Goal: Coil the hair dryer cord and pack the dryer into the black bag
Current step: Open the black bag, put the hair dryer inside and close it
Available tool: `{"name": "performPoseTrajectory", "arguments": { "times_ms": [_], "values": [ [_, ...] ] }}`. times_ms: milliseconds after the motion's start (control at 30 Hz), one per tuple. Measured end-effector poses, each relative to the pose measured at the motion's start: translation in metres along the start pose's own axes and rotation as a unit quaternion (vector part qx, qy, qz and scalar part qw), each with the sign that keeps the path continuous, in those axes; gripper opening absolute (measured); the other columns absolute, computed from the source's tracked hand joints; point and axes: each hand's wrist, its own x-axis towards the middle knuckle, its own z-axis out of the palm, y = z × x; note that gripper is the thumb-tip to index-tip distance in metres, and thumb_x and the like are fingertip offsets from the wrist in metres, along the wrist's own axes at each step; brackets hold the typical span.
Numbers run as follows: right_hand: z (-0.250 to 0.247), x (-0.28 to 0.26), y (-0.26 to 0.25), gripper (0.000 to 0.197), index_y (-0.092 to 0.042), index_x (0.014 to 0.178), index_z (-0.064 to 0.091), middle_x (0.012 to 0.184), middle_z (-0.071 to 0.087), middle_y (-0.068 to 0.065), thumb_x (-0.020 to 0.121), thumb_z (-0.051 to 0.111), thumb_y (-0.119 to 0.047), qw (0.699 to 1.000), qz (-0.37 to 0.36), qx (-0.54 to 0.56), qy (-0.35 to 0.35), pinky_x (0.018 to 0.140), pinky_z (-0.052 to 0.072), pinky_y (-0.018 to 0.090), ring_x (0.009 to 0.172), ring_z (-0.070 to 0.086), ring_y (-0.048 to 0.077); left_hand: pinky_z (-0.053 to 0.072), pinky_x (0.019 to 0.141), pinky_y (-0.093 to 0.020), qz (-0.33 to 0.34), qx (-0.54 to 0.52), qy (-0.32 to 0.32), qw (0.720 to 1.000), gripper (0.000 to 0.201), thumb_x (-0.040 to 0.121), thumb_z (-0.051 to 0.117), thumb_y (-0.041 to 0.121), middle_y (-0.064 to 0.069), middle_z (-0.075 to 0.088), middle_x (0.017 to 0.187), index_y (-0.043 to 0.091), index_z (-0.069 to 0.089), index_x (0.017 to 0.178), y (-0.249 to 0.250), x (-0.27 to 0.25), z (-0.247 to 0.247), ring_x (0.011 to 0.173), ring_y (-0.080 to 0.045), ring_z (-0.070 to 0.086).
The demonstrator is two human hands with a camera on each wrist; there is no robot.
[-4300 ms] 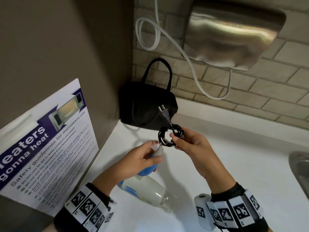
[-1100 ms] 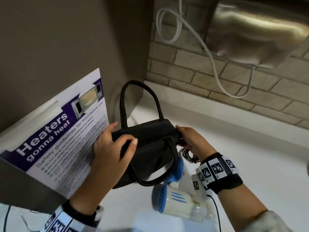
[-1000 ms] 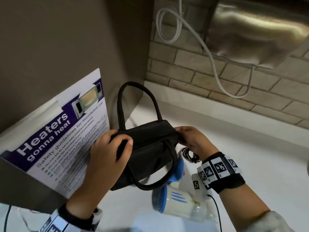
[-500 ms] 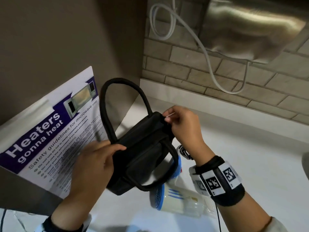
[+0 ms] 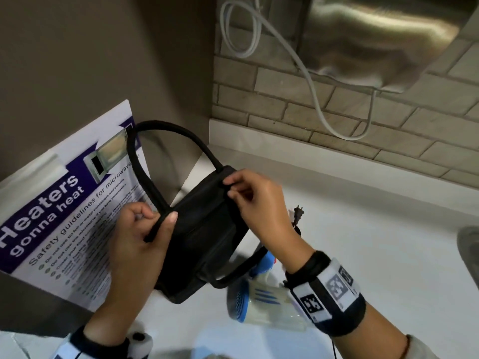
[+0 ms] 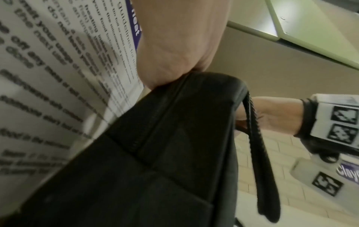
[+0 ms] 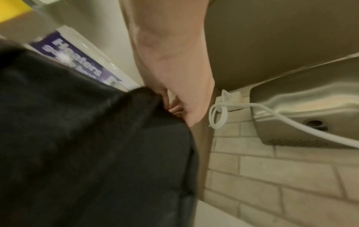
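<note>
The black bag [image 5: 207, 229] is held tilted above the counter, one handle [image 5: 166, 130] arching up and the other hanging below. My left hand [image 5: 155, 224] grips its near end at the handle base, thumb over the edge. My right hand [image 5: 233, 189] pinches the top edge at the far end. In the left wrist view the bag [image 6: 155, 153] fills the frame under my palm, and in the right wrist view the bag [image 7: 87, 145] does too. The white and blue hair dryer [image 5: 259, 301] lies on the counter beneath my right wrist. Its plug [image 5: 298, 213] shows beyond the wrist; the coil is mostly hidden.
A "Heaters gonna heat" poster [image 5: 64, 208] leans on the left wall. A steel hand dryer [image 5: 375, 40] with a looped white cable [image 5: 311, 81] hangs on the brick wall. A sink rim [image 5: 469, 244] is at the right. White counter [image 5: 375, 255] lies between.
Earlier both hands held the dryer and coiled cord; the dryer now lies on the counter. In the last half second my left thumb moved onto the bag's near edge and the plug came into sight.
</note>
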Motion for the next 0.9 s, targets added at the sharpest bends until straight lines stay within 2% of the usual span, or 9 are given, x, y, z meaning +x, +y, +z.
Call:
{"name": "performPoseTrajectory", "arguments": {
  "times_ms": [67,133,267,367,433,567,700,767,900],
  "values": [
    [-0.003,-0.002,-0.004,0.023,-0.02,0.093,0.069,0.081,0.066,-0.01,0.082,0.068,0.001,0.995,0.039,0.096,-0.009,0.072,0.045,0.007,0.073,0.062,-0.001,0.039,0.078,-0.01,-0.023,-0.034,0.02,0.999,0.035,0.082,0.07,0.02,0.0,0.051,0.083,0.045,0.048,0.069,-0.001,0.002,0.0,0.077,-0.005,0.052],
    [-0.005,-0.001,0.001,0.024,-0.02,0.098,0.069,0.08,0.068,-0.008,0.082,0.069,-0.003,0.994,0.061,0.095,-0.014,0.074,0.048,0.01,0.074,0.064,0.0,0.042,0.084,-0.017,-0.051,-0.065,0.016,0.996,0.029,0.081,0.071,0.023,0.0,0.055,0.089,0.041,0.051,0.072,-0.005,0.002,0.0,0.083,-0.005,0.055],
    [0.002,-0.003,0.017,0.017,-0.016,0.098,0.071,0.088,0.07,0.003,0.085,0.062,-0.009,0.983,0.063,-0.159,-0.065,0.073,0.048,0.027,0.083,0.066,0.019,0.044,0.084,-0.018,-0.071,-0.036,-0.05,0.996,0.02,0.079,0.073,0.031,0.007,0.064,0.097,0.044,0.059,0.082,-0.012,0.003,0.003,0.095,-0.009,0.062],
    [0.001,-0.004,0.021,0.017,-0.014,0.094,0.071,0.09,0.063,0.007,0.091,0.055,-0.02,0.955,0.071,-0.272,-0.1,0.064,0.036,0.028,0.081,0.059,0.027,0.05,0.073,-0.028,-0.073,0.011,-0.098,0.992,0.015,0.08,0.068,0.043,0.011,0.069,0.079,0.031,0.061,0.085,-0.022,0.005,0.001,0.078,-0.003,0.065],
    [-0.001,-0.002,0.022,0.021,-0.012,0.091,0.07,0.087,0.058,0.007,0.092,0.054,-0.024,0.945,0.065,-0.308,-0.093,0.062,0.035,0.029,0.079,0.057,0.028,0.049,0.065,-0.024,-0.053,0.019,-0.106,0.993,0.02,0.08,0.062,0.048,0.013,0.068,0.075,0.028,0.061,0.082,-0.025,0.005,-0.001,0.069,-0.004,0.063],
    [0.01,-0.007,0.008,0.019,-0.007,0.085,0.068,0.085,0.054,0.005,0.089,0.058,-0.023,0.975,0.019,-0.217,-0.046,0.065,0.037,0.028,0.078,0.053,0.024,0.037,0.05,-0.017,-0.026,0.032,-0.086,0.995,0.027,0.089,0.059,0.035,0.009,0.058,0.062,0.018,0.052,0.069,-0.018,0.0,0.004,0.055,-0.008,0.053],
    [0.013,-0.019,-0.006,0.014,-0.01,0.085,0.068,0.087,0.055,-0.002,0.089,0.06,-0.021,0.994,0.001,-0.058,-0.09,0.067,0.04,0.021,0.076,0.053,0.013,0.036,0.052,-0.021,-0.051,0.016,-0.058,0.997,0.028,0.09,0.057,0.032,-0.003,0.056,0.069,0.015,0.051,0.069,-0.014,-0.002,0.003,0.061,-0.019,0.052],
    [0.011,-0.019,-0.004,0.011,-0.013,0.086,0.069,0.087,0.055,-0.003,0.089,0.06,-0.019,0.996,0.018,-0.028,-0.089,0.068,0.042,0.019,0.077,0.055,0.013,0.036,0.051,-0.02,-0.055,-0.003,-0.068,0.996,0.028,0.09,0.058,0.032,-0.002,0.057,0.065,0.013,0.052,0.07,-0.012,-0.003,0.001,0.057,-0.017,0.051],
    [0.016,-0.025,-0.01,0.009,-0.017,0.086,0.066,0.086,0.051,-0.006,0.087,0.058,-0.02,0.997,-0.04,-0.041,-0.051,0.078,0.047,0.033,0.077,0.054,0.01,0.036,0.051,-0.023,-0.091,-0.057,-0.097,0.989,0.029,0.091,0.058,0.028,0.008,0.046,0.05,0.014,0.048,0.067,-0.009,-0.002,0.006,0.05,-0.007,0.042]
  ]
}}
